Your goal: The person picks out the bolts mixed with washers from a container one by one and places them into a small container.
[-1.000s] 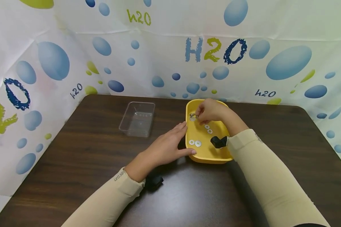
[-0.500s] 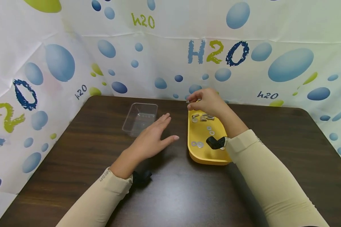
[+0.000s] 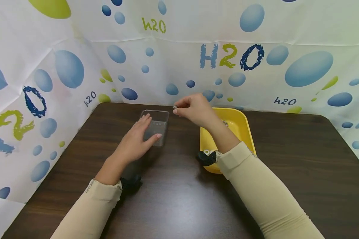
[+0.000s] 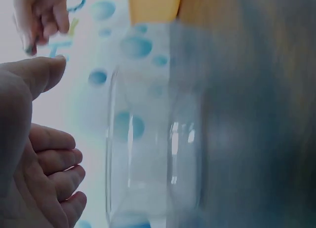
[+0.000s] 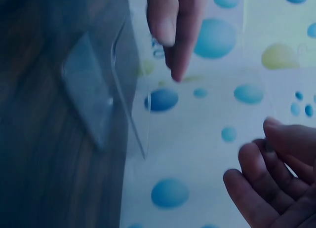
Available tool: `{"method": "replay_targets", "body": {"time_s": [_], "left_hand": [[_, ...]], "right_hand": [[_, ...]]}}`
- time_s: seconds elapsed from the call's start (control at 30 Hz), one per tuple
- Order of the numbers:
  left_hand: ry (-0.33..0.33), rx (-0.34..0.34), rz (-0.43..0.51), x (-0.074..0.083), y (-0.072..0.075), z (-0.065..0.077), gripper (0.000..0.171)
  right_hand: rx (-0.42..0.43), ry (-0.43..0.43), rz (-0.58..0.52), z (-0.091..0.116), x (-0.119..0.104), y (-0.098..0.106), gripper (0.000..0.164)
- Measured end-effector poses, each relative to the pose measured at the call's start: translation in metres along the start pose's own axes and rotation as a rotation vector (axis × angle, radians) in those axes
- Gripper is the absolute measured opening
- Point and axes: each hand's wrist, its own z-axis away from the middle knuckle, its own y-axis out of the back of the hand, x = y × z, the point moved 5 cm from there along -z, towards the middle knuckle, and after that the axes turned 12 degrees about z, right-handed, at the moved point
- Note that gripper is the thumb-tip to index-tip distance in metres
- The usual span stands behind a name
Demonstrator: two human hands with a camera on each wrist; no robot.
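In the head view my right hand (image 3: pixel 197 111) pinches a small metal fastener (image 3: pixel 175 107) between thumb and fingertips, above the table between the two containers; its exact kind is too small to tell. My left hand (image 3: pixel 134 137) hovers over the near left side of the clear plastic box (image 3: pixel 162 123), fingers straight and thumb spread, holding nothing. The left wrist view shows the box (image 4: pixel 140 164) with no parts visible in it. To the right stands the yellow tray (image 3: pixel 240 127), partly hidden behind my right forearm, with washers (image 3: pixel 206 152) and other small metal parts in it.
Both containers stand on a dark wooden table (image 3: pixel 173 192). Behind and to the left hangs a white sheet (image 3: pixel 179 49) with blue and green drops and H2O lettering. Black wrist cameras (image 3: pixel 207 158) sit under both cuffs.
My right hand has lifted out of the yellow tray and moved left with the small metal fastener. My left hand has left the tray's edge and moved left to the clear box.
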Motion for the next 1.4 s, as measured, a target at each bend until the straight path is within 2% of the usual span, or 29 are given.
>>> {"method": "replay_targets", "body": {"time_s": [0.17,0.4,0.5,0.63,0.97,1.17,1.4], "left_hand": [[0.064,-0.011,0.016,-0.023,0.013,-0.002,0.086],[0.131,-0.072,0.030,-0.044,0.017,0.001,0.087],[0.134,-0.097,0.026,-0.050,0.015,0.000,0.088],[0.101,-0.113,0.029,-0.052,0.012,-0.002,0.085],[0.085,-0.144,0.103,-0.054,0.009,-0.003,0.074],[0.072,-0.143,0.093,-0.054,0.010,-0.002,0.072],[0.073,-0.143,0.070,-0.057,0.012,0.000,0.071]], "right_hand": [[0.061,0.009,-0.005,0.004,-0.016,-0.019,0.024],[0.104,0.068,0.024,0.006,-0.030,-0.056,0.021],[0.115,0.100,0.067,0.006,-0.031,-0.070,0.023],[0.113,0.103,0.115,0.005,-0.027,-0.086,0.024],[0.007,0.124,0.242,0.003,-0.027,-0.112,0.023],[-0.047,0.147,0.369,0.000,-0.031,-0.123,0.024],[-0.124,0.126,0.381,-0.005,-0.033,-0.133,0.026]]}}
